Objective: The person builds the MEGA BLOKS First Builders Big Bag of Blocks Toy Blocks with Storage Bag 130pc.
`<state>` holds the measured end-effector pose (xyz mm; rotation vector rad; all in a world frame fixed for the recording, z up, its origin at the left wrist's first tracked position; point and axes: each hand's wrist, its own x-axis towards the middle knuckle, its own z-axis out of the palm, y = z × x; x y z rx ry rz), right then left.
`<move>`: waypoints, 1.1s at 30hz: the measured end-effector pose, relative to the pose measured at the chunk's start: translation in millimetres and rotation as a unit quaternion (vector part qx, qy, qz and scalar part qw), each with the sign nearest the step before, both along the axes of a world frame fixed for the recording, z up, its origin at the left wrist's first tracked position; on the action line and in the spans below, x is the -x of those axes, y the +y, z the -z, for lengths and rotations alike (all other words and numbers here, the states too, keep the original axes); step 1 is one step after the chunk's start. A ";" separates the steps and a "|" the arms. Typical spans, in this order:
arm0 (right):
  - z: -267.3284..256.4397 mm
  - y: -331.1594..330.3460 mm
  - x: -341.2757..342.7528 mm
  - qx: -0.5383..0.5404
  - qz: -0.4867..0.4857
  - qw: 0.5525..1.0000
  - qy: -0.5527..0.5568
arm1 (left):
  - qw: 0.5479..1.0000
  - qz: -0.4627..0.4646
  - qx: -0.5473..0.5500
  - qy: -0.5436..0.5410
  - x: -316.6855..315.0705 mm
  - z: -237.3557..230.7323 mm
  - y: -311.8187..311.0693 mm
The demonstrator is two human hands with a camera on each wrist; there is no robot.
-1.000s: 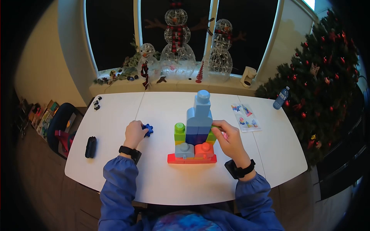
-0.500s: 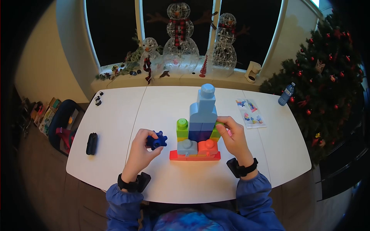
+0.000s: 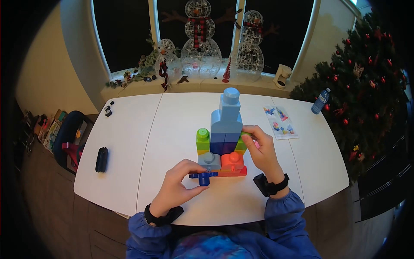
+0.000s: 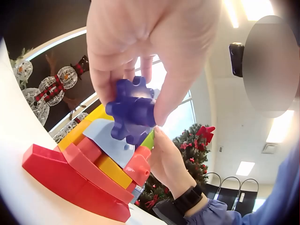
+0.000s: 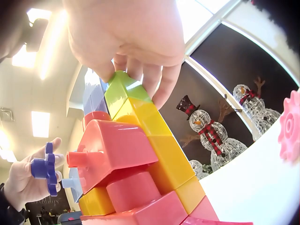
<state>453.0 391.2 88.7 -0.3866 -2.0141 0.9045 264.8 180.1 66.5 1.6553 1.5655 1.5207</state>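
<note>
My left hand [image 3: 172, 186] pinches a dark blue toy gear [image 3: 204, 178] by its stubby round peg, between thumb and fingers. The gear is held in front of a grey-blue block [image 3: 208, 162] at the lower left of a block tower [image 3: 226, 123]. A coral block [image 3: 233, 162] sits beside the grey-blue one; a small peg sticks out from its face [image 5: 84, 159]. At the tower's right side my right hand [image 3: 264, 152] grips a green block [image 5: 121, 89] set on top of yellow ones. Another green block [image 3: 202, 134] stands at the left. Red blocks [image 4: 75, 183] form the base.
A pink gear [image 5: 289, 126] lies on the table beyond my right hand. The sheet with pictures [image 3: 281, 123] and a water bottle [image 3: 320, 101] are at the right. On the left are a black case [image 3: 101, 159] and small dark items [image 3: 108, 111].
My left hand has lifted the blue gear from the table at the left and brought it right and nearer to me, before the tower. My right hand keeps its place at the green block.
</note>
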 end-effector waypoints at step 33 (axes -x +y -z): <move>-2.5 1.9 -2.5 -0.001 -0.014 1.000 0.000 | 0.991 -0.088 0.025 0.102 3.1 15.0 11.6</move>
